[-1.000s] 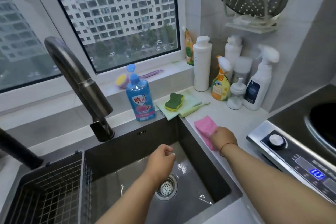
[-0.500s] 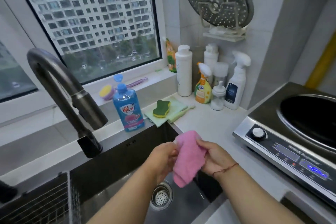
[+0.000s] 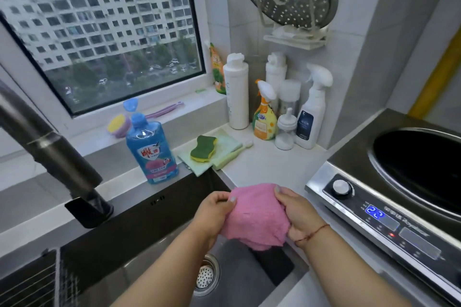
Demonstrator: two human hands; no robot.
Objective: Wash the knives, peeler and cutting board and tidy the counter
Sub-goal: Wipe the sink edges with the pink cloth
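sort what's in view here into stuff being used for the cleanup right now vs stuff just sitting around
In use:
- pink cloth, held over the sink
- left hand, pinching one side
- right hand, gripping the other side

Lying about:
- blue dish soap bottle
- green sponge
- spray bottles
- cooker

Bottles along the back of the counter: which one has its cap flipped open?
The blue dish soap bottle beside the sink's back edge; its blue cap stands hinged up. The white and orange bottles in the corner show no open lid.
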